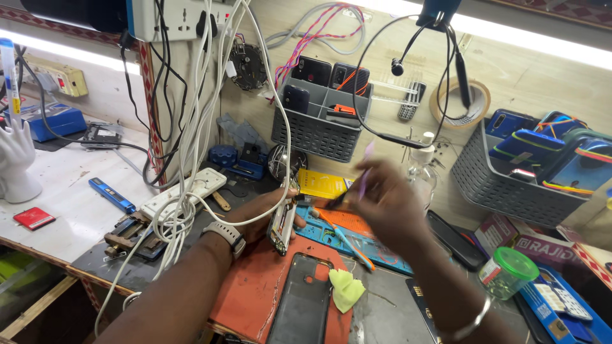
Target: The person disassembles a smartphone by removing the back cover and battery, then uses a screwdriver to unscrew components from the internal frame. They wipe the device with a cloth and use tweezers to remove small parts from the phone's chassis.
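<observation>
- Phone (281,224) with its back off stands on edge over the red mat (252,286), clasped in the left hand (264,216).
- Right hand (382,197), blurred, pinches a thin lilac pry tool (364,169) near the phone's top.
- Risk, I judge: the tool could slip and gouge the board, since the phone is only steadied edgewise.
- Back cover (301,299) and yellow cloth (346,288) lie nearby.
- Surface is crowded; white cables (191,127) and grey baskets (315,124) hang behind.

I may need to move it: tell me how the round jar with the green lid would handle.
The jar looks like clear thin plastic, so probably light. It stands upright near the bench edge, so a push might tip it. Being round, it would likely roll once on its side.
</observation>
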